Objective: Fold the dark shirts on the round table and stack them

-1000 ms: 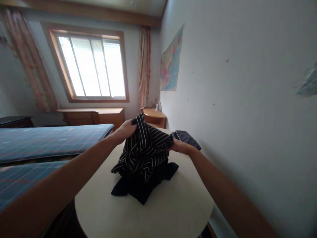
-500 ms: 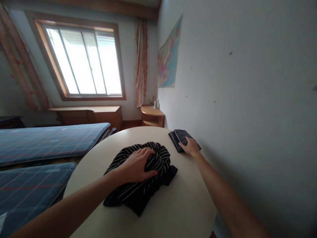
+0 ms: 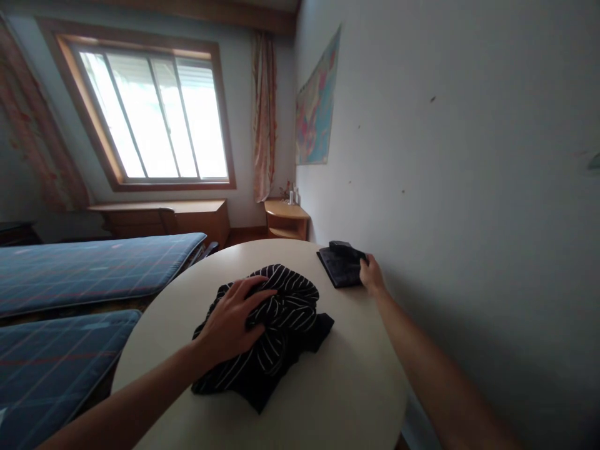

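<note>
A black garment with thin white stripes (image 3: 295,294) lies in a crumpled heap on the round cream table (image 3: 365,369). On its left side rests my left hand (image 3: 234,315), fingers spread and lightly bent over the cloth, thumb apart. Farther back, by the wall, is a dark folded cloth (image 3: 340,265). My right hand (image 3: 371,273) pinches the right end of its upper layer, which is lifted and bunched while the lower layer lies flat on the table. My right fingertips are partly hidden.
A plain wall (image 3: 469,187) runs close along the table's right side. Left of the table stand two blue plaid mattresses (image 3: 94,269). Beyond it are a small corner shelf (image 3: 287,210), a wooden desk (image 3: 197,212) and a window (image 3: 154,119).
My right hand has closed on the dark cloth's upper layer and drawn it up and right. My left hand has slid left on the striped garment, whose folds have shifted.
</note>
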The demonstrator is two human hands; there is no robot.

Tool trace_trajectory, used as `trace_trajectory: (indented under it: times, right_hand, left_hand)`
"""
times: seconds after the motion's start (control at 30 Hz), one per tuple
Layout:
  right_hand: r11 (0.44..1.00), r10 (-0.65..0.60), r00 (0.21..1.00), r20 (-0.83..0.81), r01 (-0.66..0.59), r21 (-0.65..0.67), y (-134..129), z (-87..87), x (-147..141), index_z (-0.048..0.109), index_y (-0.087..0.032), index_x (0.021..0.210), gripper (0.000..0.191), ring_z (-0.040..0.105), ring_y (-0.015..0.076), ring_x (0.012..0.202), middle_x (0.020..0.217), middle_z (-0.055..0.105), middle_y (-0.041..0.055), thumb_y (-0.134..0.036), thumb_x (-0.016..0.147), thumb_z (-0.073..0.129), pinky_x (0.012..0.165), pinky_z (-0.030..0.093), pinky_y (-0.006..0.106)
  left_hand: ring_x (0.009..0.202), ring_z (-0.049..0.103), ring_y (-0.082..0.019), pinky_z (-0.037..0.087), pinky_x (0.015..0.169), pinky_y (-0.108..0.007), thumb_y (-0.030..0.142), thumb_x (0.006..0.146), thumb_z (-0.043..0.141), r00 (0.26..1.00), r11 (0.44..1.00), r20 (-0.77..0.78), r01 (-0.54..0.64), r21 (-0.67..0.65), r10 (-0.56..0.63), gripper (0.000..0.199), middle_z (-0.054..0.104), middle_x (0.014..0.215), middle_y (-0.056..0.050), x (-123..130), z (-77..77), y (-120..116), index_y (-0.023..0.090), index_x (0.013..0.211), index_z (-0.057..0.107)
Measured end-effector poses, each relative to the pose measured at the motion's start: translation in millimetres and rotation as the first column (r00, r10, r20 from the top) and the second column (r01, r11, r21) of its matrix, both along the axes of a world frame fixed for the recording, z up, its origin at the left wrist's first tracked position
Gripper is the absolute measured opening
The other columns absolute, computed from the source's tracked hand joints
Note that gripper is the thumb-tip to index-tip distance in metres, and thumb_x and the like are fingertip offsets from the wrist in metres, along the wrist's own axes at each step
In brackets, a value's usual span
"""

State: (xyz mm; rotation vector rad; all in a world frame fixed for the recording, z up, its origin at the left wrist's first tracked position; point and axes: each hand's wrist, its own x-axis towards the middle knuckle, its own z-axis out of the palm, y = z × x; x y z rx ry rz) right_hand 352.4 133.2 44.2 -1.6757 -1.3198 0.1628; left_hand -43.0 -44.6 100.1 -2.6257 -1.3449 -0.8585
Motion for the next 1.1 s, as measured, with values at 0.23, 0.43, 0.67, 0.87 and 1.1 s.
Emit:
trace_trajectory:
  times: [0.23,0.43,0.67,0.87,1.1]
  right_hand:
    - [0.796,0.201,0.932,-0.3,0.023,0.604,-28.4,97.2,-13.5,0.056,-0.019,0.108,0.03,0.058,0.0176,0.096,0.102,0.063,0.0049,-0.041,0.093,0.043,0.09,0.047,0.031]
    - [0.564,0.493,0.87,-0.018,-0.304,0.767,-88.1,195.9,-78.2,0.061,-0.024,0.101,0.03,0.059,0.0171,0.089,0.091,0.062,0.0005,-0.052,0.092,0.054,0.082,0.051,0.032]
    - [0.424,0.722,0.654,0.228,-0.678,0.601,-143.6,229.5,-132.0,0.058,-0.027,0.119,0.04,0.063,0.0175,0.091,0.096,0.065,0.0009,-0.057,0.093,0.054,0.082,0.055,0.033]
    - [0.525,0.439,0.843,0.311,-0.522,0.673,-167.0,194.3,-119.0,0.038,-0.031,0.137,0.056,0.058,0.0228,0.112,0.128,0.056,0.0076,-0.038,0.089,0.064,0.095,0.051,0.043]
    - [0.794,0.384,0.809,0.445,-0.535,0.289,-197.5,87.3,-116.4,0.048,-0.024,0.122,0.044,0.062,0.0266,0.102,0.113,0.064,0.0096,-0.016,0.079,0.056,0.086,0.051,0.045]
  left_hand:
    - [0.148,0.022,-0.036,0.024,0.117,-0.058,0.049,0.089,0.055,0.997,0.945,0.042,0.08,-0.317,-0.07,0.069,0.026,0.162,-0.01,-1.8,21.1,-0.3,0.028,0.152,0.034]
    - [0.141,0.037,-0.037,0.031,0.113,-0.058,0.055,0.083,0.066,0.888,0.973,0.431,0.214,-0.084,-0.158,0.098,0.021,0.163,-0.015,48.6,72.2,8.6,0.029,0.158,0.009]
    - [0.092,0.066,-0.024,0.053,0.086,-0.039,0.031,0.077,0.073,0.655,0.933,0.711,0.359,0.006,-0.257,0.049,0.071,0.102,-0.007,108.0,119.1,17.8,0.018,0.123,0.061]
    - [0.068,0.063,-0.016,0.053,0.064,-0.028,0.027,0.071,0.073,0.311,0.899,0.944,0.436,-0.043,-0.106,0.024,0.066,0.071,0.0,90.6,147.4,21.0,0.015,0.09,0.068]
    - [0.062,0.067,-0.019,0.059,0.06,-0.033,0.02,0.069,0.07,0.106,0.866,0.986,0.473,-0.163,0.128,0.017,0.068,0.066,-0.002,74.4,161.3,20.7,0.016,0.086,0.067]
